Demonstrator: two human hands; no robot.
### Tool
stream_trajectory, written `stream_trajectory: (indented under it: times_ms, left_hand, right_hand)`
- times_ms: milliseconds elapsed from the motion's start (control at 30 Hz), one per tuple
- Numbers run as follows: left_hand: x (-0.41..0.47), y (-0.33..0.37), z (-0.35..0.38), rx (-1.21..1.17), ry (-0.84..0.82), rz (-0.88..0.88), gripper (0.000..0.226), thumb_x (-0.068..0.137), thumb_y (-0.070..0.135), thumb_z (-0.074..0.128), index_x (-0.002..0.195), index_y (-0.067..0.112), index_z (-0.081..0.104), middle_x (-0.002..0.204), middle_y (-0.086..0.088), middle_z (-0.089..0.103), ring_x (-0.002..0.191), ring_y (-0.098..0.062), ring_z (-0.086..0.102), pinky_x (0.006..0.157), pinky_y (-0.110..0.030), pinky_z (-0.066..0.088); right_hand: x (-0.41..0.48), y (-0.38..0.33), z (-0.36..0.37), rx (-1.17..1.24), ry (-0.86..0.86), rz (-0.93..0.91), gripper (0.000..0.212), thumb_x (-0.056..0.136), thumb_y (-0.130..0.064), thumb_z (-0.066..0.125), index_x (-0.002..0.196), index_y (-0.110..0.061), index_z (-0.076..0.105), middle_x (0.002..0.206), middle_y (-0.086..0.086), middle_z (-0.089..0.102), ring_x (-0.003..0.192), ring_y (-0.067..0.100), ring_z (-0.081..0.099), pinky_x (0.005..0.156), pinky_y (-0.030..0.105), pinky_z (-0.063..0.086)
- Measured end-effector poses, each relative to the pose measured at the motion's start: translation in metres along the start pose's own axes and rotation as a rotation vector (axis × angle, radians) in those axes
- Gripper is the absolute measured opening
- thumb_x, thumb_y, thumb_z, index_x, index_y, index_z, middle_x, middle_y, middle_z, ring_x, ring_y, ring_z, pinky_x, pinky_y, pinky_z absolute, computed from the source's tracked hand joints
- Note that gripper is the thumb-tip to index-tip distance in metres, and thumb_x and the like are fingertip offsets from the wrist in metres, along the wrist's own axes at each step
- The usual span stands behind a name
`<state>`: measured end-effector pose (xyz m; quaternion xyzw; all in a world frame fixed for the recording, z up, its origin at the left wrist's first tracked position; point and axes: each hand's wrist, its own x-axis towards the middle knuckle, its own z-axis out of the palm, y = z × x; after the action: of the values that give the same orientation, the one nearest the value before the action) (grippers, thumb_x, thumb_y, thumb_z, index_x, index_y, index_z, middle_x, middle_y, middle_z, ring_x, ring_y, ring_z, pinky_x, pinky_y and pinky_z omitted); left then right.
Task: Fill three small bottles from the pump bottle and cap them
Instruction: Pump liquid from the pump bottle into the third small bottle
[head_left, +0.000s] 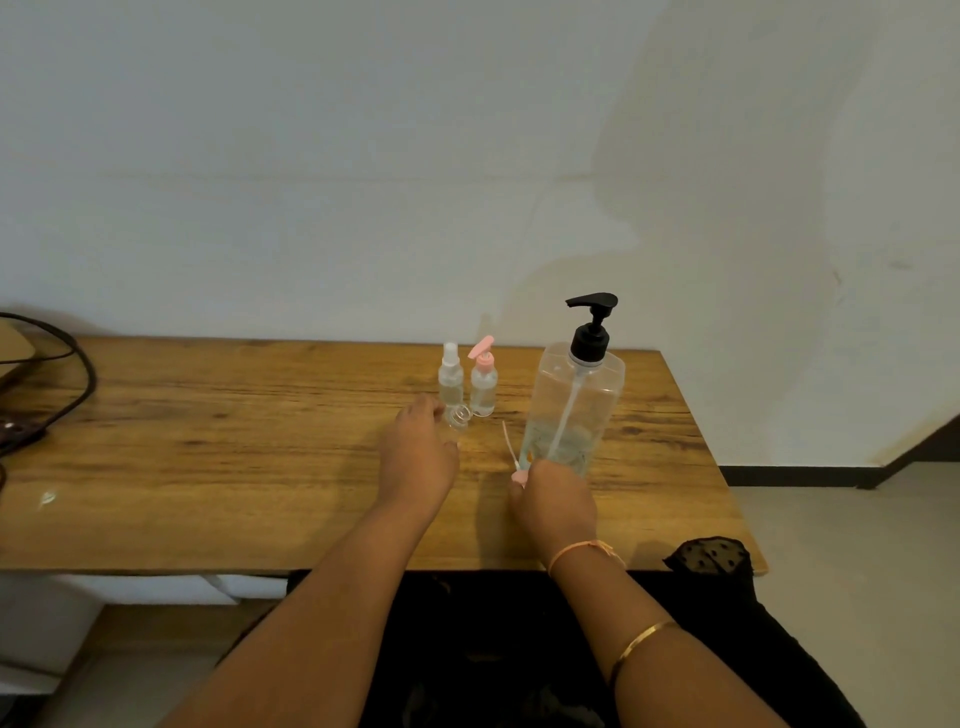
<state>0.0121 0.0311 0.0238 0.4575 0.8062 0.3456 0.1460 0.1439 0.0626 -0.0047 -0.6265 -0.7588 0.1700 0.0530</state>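
Just left of the pump bottle (571, 400) stand 2 capped small bottles (483, 387). Nearer, the left hand (420, 460) touches 1 open bottle (460, 417), grip unclear. The right hand (555, 501), before the pump bottle, pinches a pink cap (518, 477), likely for capping.

Left hand (421, 454) holds a small open bottle (460, 417); right hand (555, 500) pinches a pink cap (518, 477) beside the pump bottle (574, 405).

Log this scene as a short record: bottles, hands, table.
pump bottle: upright, black pump on, liquid low
spray-top bottle: upright, top on
pink-top bottle: upright, top on
open small bottle: uncapped, at left hand fingertips; grip unclear
right hand: pinches pink cap with tube
table: wood
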Motion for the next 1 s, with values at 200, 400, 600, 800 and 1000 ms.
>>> stream_trajectory:
  times_ms: [200,400,600,800,1000]
  left_hand:
    - [-0.001,0.001,0.002,-0.001,-0.019,0.018,0.038,0.081,0.008,0.069,0.115,0.011,0.053,0.117,-0.003,0.057,0.107,-0.018,0.052,0.080,-0.021,0.035]
    - [-0.002,0.001,0.002,0.010,-0.019,0.027,0.038,0.081,0.009,0.069,0.116,0.012,0.054,0.117,-0.001,0.057,0.106,-0.016,0.051,0.080,-0.021,0.034]
    - [-0.002,0.004,0.003,0.016,-0.008,0.037,0.041,0.081,0.014,0.069,0.119,0.014,0.054,0.120,-0.001,0.058,0.107,-0.016,0.054,0.080,-0.021,0.036]
    - [-0.004,0.011,0.006,-0.023,0.043,0.122,0.038,0.082,0.020,0.067,0.118,0.018,0.054,0.117,0.002,0.059,0.102,-0.013,0.056,0.073,-0.021,0.038]
    - [-0.007,0.017,0.006,-0.039,0.075,0.157,0.036,0.083,0.020,0.066,0.117,0.017,0.054,0.116,0.002,0.059,0.101,-0.013,0.055,0.073,-0.022,0.039]
  right_hand:
    - [-0.001,-0.004,-0.004,-0.013,-0.032,0.013,0.030,0.095,-0.031,0.048,0.109,-0.007,0.060,0.105,0.009,0.065,0.098,0.025,0.061,0.079,0.032,0.048]
    - [-0.003,-0.007,-0.014,-0.015,0.000,-0.017,0.036,0.092,-0.042,0.052,0.105,-0.009,0.060,0.102,0.007,0.064,0.095,0.024,0.061,0.078,0.033,0.049]
    - [-0.006,-0.010,-0.055,0.058,0.192,-0.097,0.032,0.091,-0.044,0.054,0.089,-0.012,0.058,0.082,0.004,0.060,0.077,0.020,0.059,0.061,0.027,0.044]
    - [-0.008,0.002,-0.090,0.249,0.518,-0.153,0.029,0.087,-0.040,0.062,0.081,-0.013,0.055,0.078,0.000,0.056,0.069,0.015,0.053,0.058,0.028,0.044]
    - [0.001,0.022,-0.094,0.367,0.583,-0.106,0.071,0.070,-0.043,0.078,0.125,-0.011,0.047,0.124,0.007,0.048,0.112,0.023,0.045,0.087,0.032,0.041]
